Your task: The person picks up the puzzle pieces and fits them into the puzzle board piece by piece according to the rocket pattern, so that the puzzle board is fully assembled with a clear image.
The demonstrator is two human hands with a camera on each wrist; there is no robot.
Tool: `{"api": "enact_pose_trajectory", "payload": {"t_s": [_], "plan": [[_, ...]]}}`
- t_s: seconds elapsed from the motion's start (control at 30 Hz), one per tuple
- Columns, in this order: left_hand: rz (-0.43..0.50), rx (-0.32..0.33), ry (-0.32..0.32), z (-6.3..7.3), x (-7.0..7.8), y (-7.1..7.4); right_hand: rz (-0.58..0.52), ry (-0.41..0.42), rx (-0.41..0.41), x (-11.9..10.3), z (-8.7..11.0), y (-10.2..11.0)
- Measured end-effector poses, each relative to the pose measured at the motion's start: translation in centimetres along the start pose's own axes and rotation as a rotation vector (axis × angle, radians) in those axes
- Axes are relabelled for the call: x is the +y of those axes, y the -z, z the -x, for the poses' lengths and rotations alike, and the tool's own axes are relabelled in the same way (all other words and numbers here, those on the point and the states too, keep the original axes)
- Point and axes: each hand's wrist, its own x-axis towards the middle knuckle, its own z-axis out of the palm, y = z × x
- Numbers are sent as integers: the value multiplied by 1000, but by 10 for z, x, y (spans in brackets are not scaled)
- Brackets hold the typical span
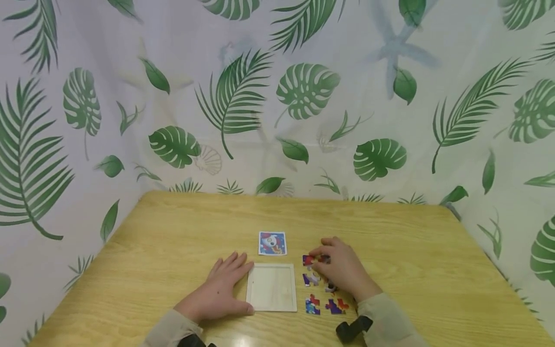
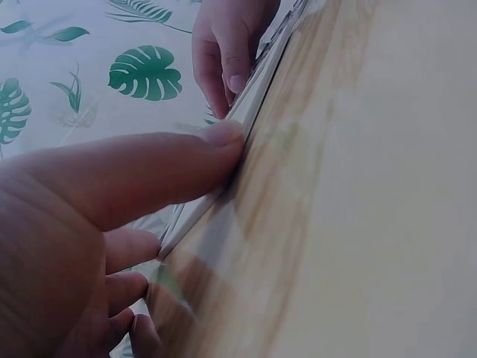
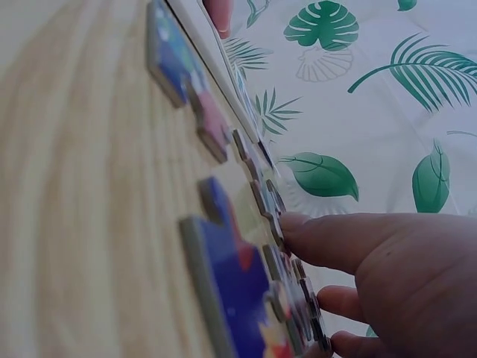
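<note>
My wide left hand (image 1: 219,292) is resting at the tray (image 1: 272,289); right hand (image 1: 340,269), grip unclear, is seemingly choosing pieces (image 1: 313,306), next needing pinch.

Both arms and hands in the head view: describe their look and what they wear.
The left hand and right hand are bare, without gloves. A pale beige left sleeve and matching right sleeve cover the forearms. Near each cuff sits a black fitting: the left fitting partly cut off, the right fitting rounded at one end.
</note>
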Motion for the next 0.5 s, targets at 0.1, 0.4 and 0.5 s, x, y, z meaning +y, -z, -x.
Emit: {"api": "enact_pose_trajectory", "payload": {"t_s": [0.1, 0.4, 0.5], "plan": [[-6, 8, -5, 0, 1, 1, 1, 2, 21, 0, 0, -1], [4, 11, -5, 1, 0, 1, 28, 45, 63, 0, 0, -2], [19, 12, -7, 1, 0, 0, 31, 48, 72, 0, 1, -3]]}}
